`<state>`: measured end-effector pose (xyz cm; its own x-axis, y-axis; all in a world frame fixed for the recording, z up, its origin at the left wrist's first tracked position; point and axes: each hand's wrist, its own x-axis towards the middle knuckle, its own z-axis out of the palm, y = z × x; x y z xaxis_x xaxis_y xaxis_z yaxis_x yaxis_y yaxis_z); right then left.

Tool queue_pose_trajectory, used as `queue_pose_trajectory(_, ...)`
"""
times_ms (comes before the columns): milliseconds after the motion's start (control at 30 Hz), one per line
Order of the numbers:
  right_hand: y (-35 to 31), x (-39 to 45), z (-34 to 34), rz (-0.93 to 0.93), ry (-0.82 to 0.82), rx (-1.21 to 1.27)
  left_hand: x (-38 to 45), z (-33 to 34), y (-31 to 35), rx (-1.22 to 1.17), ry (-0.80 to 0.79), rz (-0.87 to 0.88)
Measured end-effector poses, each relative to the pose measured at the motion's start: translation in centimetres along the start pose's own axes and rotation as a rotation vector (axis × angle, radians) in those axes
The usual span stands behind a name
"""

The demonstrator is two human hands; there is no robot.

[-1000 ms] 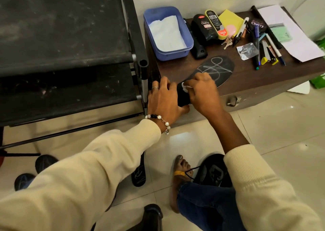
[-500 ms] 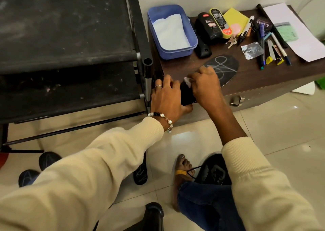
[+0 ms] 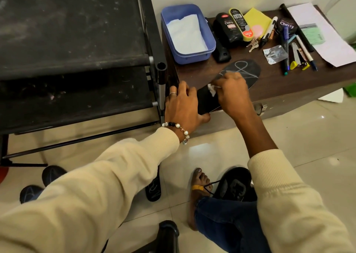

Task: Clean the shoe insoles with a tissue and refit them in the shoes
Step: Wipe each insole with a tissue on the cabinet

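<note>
- Pale glossy floor tiles (image 3: 300,137) and a white wall surround a dark wooden cabinet (image 3: 279,87), with a dusty black rack (image 3: 73,46) on the far side of the left hand.
- Left hand (image 3: 183,106) reaches forward from a cream sleeve, palm down; its fingers lie over the cabinet's front corner and the thumb tucks under the heel end of the insole (image 3: 237,73), gripping that end.
- A ring sits on one finger of the left hand and a beaded bracelet (image 3: 176,127) circles its wrist.
- Right hand (image 3: 233,93) is just beside the left, wrist bent, fingers curled down and pinching a small white tissue (image 3: 212,89) against the insole's top.
- The black insole with pale scribbled lines lies slantwise on the cabinet, its toe end beyond the right hand's knuckles and its heel end overhanging the front edge between the two hands.
- Beyond the left hand's fingertips stands one blue plastic tub (image 3: 188,33); white tissue sheets lie flat in its bottom.
- Further beyond the right hand lie two shoe-polish bottles (image 3: 231,27) side by side, one round polish tin (image 3: 287,24), a yellow cloth, a small bunch of keys, several pens and markers, and sheets of paper.
- Below the right forearm, on the floor, one black shoe (image 3: 235,185) with a loose lace rests next to a bare foot in a yellow-strapped sandal.
- Under the left forearm a second black insole (image 3: 154,191) lies on the tiles.
</note>
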<state>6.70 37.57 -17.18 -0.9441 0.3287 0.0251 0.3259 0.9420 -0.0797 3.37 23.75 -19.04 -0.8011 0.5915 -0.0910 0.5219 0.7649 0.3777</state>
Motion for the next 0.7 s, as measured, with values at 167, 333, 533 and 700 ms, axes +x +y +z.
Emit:
queue_pose_trajectory(167, 0.0, -1.2, -0.1, 0.004, -0.037, 0.033, 0.0, 0.0, 0.1, 0.004, -0.005, -0.008)
queue_pose_trajectory(333, 1.6, -2.3, -0.4, -0.178, -0.063, 0.084, 0.0, -0.1, 0.3, 0.023, -0.014, -0.013)
queue_pose_trajectory(533, 4.1, -2.7, -0.1, 0.104, 0.027, 0.045, 0.0, 0.0, 0.4, 0.045, -0.014, -0.020)
queue_pose_trajectory(700, 2.1, -3.0, -0.1, -0.070, -0.041, 0.056, 0.2, -0.1, 0.8, 0.066, -0.023, -0.033)
